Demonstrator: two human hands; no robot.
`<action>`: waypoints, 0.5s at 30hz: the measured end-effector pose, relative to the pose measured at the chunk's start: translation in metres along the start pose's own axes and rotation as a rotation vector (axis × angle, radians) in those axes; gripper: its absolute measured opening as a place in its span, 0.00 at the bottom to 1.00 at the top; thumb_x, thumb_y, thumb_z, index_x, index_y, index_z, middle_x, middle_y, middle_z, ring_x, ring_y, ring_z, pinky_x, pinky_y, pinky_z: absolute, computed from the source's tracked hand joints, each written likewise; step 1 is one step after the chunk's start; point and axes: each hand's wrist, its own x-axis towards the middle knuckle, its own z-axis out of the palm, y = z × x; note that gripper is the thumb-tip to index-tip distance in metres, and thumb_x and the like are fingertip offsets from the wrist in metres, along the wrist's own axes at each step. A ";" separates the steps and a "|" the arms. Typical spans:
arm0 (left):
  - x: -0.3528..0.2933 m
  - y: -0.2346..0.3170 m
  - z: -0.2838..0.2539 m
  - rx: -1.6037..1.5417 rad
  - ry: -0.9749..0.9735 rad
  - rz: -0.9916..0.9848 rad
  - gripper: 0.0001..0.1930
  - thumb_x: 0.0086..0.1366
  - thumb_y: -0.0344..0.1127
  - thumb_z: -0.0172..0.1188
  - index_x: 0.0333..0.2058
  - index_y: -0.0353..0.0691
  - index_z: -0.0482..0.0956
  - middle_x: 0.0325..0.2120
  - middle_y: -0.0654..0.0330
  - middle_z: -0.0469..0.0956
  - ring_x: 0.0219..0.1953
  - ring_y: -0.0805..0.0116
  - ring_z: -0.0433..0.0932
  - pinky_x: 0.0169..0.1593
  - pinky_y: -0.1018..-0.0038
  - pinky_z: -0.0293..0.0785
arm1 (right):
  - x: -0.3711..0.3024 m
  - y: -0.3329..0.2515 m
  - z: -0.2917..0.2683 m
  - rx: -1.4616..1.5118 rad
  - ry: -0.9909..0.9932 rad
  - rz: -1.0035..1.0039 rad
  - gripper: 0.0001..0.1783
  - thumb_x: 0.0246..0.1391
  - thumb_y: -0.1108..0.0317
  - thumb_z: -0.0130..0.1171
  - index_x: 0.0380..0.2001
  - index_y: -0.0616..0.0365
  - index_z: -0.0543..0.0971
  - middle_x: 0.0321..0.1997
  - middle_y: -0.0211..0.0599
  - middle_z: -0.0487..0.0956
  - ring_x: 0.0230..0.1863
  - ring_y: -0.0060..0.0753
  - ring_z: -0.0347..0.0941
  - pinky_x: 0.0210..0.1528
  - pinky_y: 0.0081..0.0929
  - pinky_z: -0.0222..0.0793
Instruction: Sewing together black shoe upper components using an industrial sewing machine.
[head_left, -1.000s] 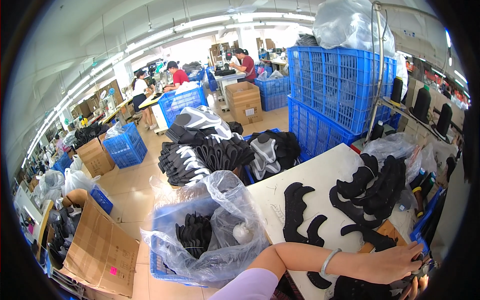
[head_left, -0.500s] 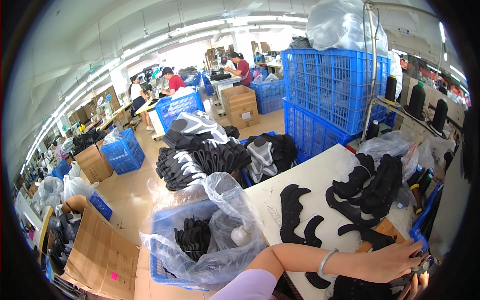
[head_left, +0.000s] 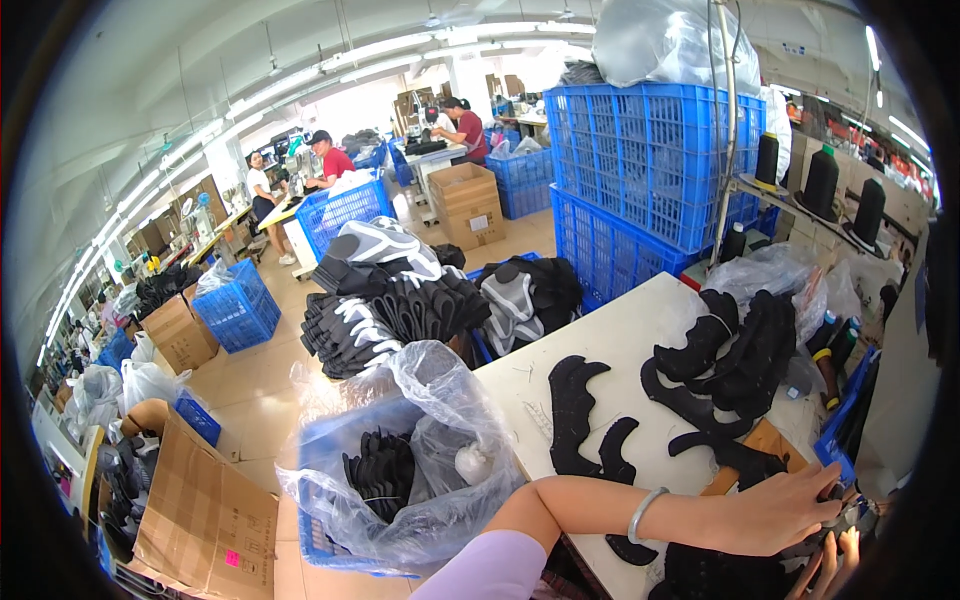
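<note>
My left hand (head_left: 778, 508), with a silver bangle at its wrist, reaches across the white tabletop to the lower right. Its fingers bend down around something dark at a grey and black machine part (head_left: 858, 514), closed on what I cannot make out. Just below, my right hand (head_left: 832, 568) shows only its fingers, bent against dark material, and the picture's dark rim hides the rest. Under my left forearm lies a heap of black fabric pieces (head_left: 710, 572). Curved black pieces (head_left: 574, 415) are spread over the table, and more sit in a pile (head_left: 745, 360) farther back.
A blue crate (head_left: 318, 535) lined with clear plastic holds bundled black pieces, left of the table (head_left: 520, 385). Black and grey stacks (head_left: 390, 300) stand behind it. Tall blue crates (head_left: 640, 160) rise at the back, beside thread cones (head_left: 820, 185). A cardboard box (head_left: 205, 510) sits left. Co-workers are distant.
The whole view has shifted a little, so things sit slightly higher and farther left. Both hands stay at the same spot by the machine part, their fingers only slightly moved.
</note>
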 end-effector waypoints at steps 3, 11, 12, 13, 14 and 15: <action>-0.001 0.001 0.002 0.009 -0.009 -0.014 0.13 0.54 0.26 0.57 0.39 0.31 0.71 0.44 0.47 0.60 0.43 0.52 0.65 0.39 0.64 0.67 | 0.000 0.000 -0.001 0.001 -0.003 -0.009 0.11 0.54 0.76 0.57 0.42 0.62 0.77 0.46 0.44 0.72 0.48 0.42 0.70 0.48 0.33 0.69; 0.000 0.002 0.008 0.076 0.039 0.053 0.13 0.55 0.27 0.56 0.40 0.32 0.71 0.47 0.44 0.61 0.47 0.49 0.64 0.41 0.64 0.69 | -0.001 -0.001 -0.004 -0.012 0.006 -0.012 0.11 0.54 0.76 0.57 0.42 0.62 0.77 0.46 0.44 0.72 0.47 0.42 0.71 0.47 0.32 0.70; 0.001 0.002 0.009 0.044 0.018 0.027 0.13 0.54 0.27 0.56 0.39 0.32 0.71 0.47 0.44 0.61 0.47 0.49 0.64 0.41 0.64 0.69 | -0.002 0.000 -0.004 0.003 0.016 -0.004 0.11 0.54 0.76 0.57 0.42 0.62 0.77 0.46 0.44 0.72 0.47 0.42 0.71 0.47 0.32 0.70; 0.002 0.004 0.013 0.004 -0.002 0.000 0.13 0.53 0.27 0.57 0.39 0.32 0.71 0.46 0.44 0.61 0.46 0.49 0.64 0.42 0.64 0.69 | -0.004 0.001 -0.007 0.015 0.018 0.004 0.11 0.54 0.75 0.57 0.42 0.62 0.77 0.46 0.44 0.72 0.47 0.42 0.71 0.47 0.32 0.70; 0.001 0.002 0.014 0.048 0.047 0.046 0.12 0.54 0.27 0.56 0.38 0.32 0.70 0.46 0.44 0.61 0.45 0.49 0.64 0.41 0.65 0.68 | -0.005 0.003 -0.006 0.007 0.015 0.006 0.11 0.54 0.75 0.57 0.42 0.62 0.78 0.46 0.44 0.72 0.46 0.42 0.71 0.47 0.32 0.70; -0.002 -0.002 0.013 0.088 0.098 0.093 0.11 0.54 0.27 0.55 0.37 0.32 0.70 0.45 0.44 0.61 0.43 0.50 0.64 0.41 0.66 0.68 | -0.004 0.002 -0.001 -0.005 0.010 0.009 0.11 0.54 0.75 0.57 0.42 0.61 0.78 0.46 0.44 0.72 0.46 0.42 0.72 0.47 0.33 0.70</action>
